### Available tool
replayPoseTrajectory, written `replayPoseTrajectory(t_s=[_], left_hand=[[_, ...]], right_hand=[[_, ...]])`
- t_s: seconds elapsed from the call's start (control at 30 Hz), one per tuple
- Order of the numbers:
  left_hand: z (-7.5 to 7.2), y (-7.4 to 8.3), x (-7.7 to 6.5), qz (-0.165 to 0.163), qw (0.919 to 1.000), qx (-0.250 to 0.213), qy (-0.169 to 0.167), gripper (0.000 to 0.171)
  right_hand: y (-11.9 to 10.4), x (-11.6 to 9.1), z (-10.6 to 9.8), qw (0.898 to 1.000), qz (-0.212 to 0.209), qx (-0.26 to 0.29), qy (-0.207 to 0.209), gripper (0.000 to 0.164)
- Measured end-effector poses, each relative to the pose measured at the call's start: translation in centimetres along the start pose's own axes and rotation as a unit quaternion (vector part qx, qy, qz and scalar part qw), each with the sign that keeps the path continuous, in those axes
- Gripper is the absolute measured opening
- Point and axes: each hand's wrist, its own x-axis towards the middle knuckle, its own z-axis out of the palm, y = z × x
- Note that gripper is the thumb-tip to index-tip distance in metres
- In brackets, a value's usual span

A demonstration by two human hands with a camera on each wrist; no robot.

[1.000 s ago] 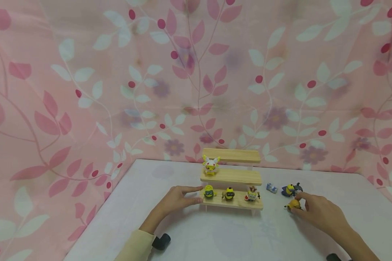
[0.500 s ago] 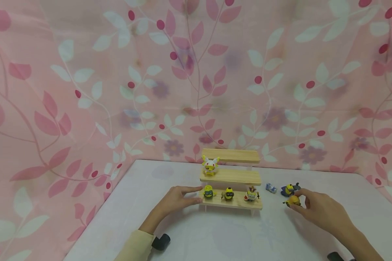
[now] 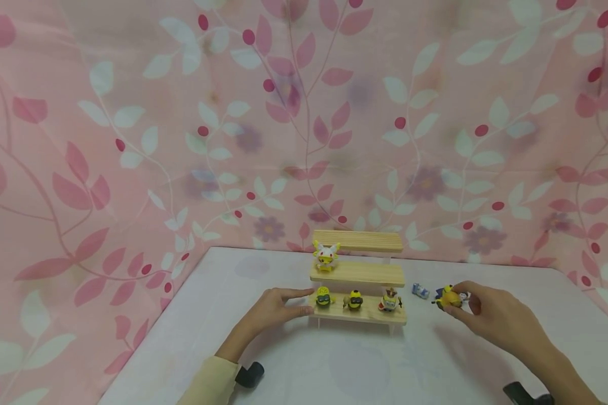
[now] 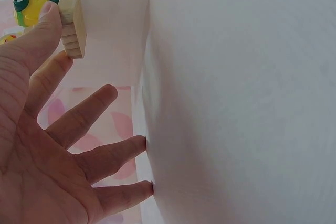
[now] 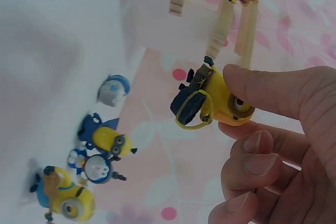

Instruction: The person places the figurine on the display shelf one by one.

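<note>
My right hand (image 3: pixel 501 318) pinches a yellow Minion figurine (image 5: pixel 215 95) between thumb and fingers, lifted off the table at the right. In the right wrist view it lies tilted, one goggled eye beside the thumb. My left hand (image 3: pixel 276 310) touches the left end of the bottom tier of a wooden display stand (image 3: pixel 365 273) with thumb and index finger; its other fingers are spread in the left wrist view. Along that tier stand a goggled yellow-green figurine (image 3: pixel 322 298), a dark-goggled Minion (image 3: pixel 355 301) and a crowned one (image 3: pixel 390 302).
A white-hooded yellow figurine (image 3: pixel 326 259) stands on the middle tier's left. Right of the stand are a blue-white figurine (image 5: pixel 113 90), a blue-caped Minion (image 5: pixel 110 140), a round-bellied blue-white figurine (image 5: pixel 97 169) and another Minion (image 5: pixel 68 195). A floral cloth (image 3: pixel 304 112) hangs behind.
My right hand has lifted the Minion figurine off the table and moved it slightly up and left, in front of the other loose figurines. My left hand has stayed at the stand.
</note>
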Motion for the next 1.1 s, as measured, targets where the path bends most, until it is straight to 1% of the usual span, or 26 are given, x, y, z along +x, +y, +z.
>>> replayPoseTrajectory(t_s=[0.17,0.3,0.4,0.67,0.83,0.97,1.1], left_hand=[[0.0,0.0,0.0,0.002,1.0000,-0.006,0.001,0.052],[0.1,-0.2,0.0,-0.002,1.0000,-0.007,0.003,0.051],[0.1,-0.3,-0.1,-0.003,0.9999,-0.009,0.004,0.051],[0.0,-0.2,-0.1,-0.008,0.9999,-0.011,0.000,0.052],[0.0,-0.1,-0.1,-0.007,1.0000,-0.006,0.002,0.053],[0.1,-0.2,-0.1,-0.004,1.0000,-0.007,0.000,0.053],[-0.1,0.0,0.0,-0.005,0.9999,-0.008,-0.004,0.052]], right_hand=[[-0.8,0.4,-0.5,1.000,-0.008,0.011,0.006,0.048],[-1.6,0.9,-0.9,0.999,-0.021,0.020,0.022,0.048],[-2.1,1.4,-1.2,0.998,-0.037,0.026,0.037,0.046],[-4.3,2.8,-1.7,0.995,-0.069,0.040,0.060,0.038],[-5.7,3.9,-1.8,0.992,-0.087,0.058,0.065,0.038],[-6.5,4.5,-1.6,0.991,-0.100,0.066,0.065,0.032],[-7.1,5.1,-1.6,0.989,-0.112,0.070,0.069,0.030]])
